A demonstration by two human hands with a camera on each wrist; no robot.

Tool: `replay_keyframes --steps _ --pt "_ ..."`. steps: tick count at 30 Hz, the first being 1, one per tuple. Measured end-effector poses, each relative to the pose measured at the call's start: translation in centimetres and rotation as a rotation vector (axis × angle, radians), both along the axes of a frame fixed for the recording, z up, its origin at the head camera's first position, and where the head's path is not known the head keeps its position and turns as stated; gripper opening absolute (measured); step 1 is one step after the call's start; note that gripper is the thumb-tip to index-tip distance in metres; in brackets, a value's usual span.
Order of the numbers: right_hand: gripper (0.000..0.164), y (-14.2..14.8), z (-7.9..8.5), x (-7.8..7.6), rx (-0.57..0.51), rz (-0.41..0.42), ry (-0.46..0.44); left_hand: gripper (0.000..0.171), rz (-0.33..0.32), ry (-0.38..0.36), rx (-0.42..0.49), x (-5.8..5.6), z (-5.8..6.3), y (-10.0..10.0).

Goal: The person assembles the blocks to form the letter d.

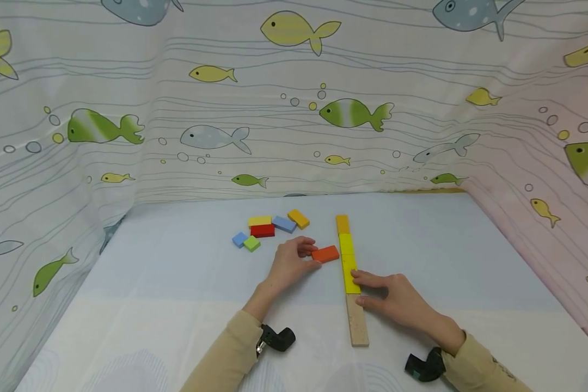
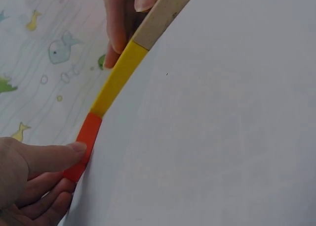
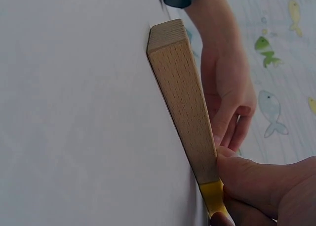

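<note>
My left hand (image 1: 292, 260) pinches an orange-red block (image 1: 325, 254) between thumb and fingers, just left of a straight row of blocks. Plain wood (image 1: 357, 321) forms the near end of that row. Beyond it lie a longer yellow block (image 1: 350, 277), a shorter yellow block (image 1: 346, 244) and an amber block (image 1: 342, 224) at the far end. From the right side, my right hand (image 1: 402, 299) touches the row, its index fingertip on the longer yellow block and its thumb by the wood. Close up in the right wrist view, the wooden block (image 3: 180, 102) adjoins yellow (image 3: 212, 194).
Loose blocks lie behind my left hand: red (image 1: 262, 231), pale yellow (image 1: 260, 221), blue (image 1: 284, 224), amber (image 1: 299, 219), a small blue one (image 1: 239, 239) and a green one (image 1: 252, 243). A fish-patterned curtain (image 1: 274, 114) surrounds the table (image 1: 176, 261).
</note>
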State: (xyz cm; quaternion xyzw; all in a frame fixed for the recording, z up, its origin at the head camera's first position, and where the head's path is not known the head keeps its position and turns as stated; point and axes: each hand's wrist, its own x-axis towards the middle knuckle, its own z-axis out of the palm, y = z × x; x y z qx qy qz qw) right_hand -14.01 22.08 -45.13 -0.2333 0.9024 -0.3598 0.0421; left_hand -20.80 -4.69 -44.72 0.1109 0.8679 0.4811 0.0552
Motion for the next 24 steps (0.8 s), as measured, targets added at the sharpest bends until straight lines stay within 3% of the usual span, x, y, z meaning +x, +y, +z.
replay_keyframes --steps 24 --pt "0.049 -0.01 -0.06 0.15 -0.019 -0.008 -0.009 0.046 -0.060 -0.005 0.009 -0.10 -0.04 0.00"
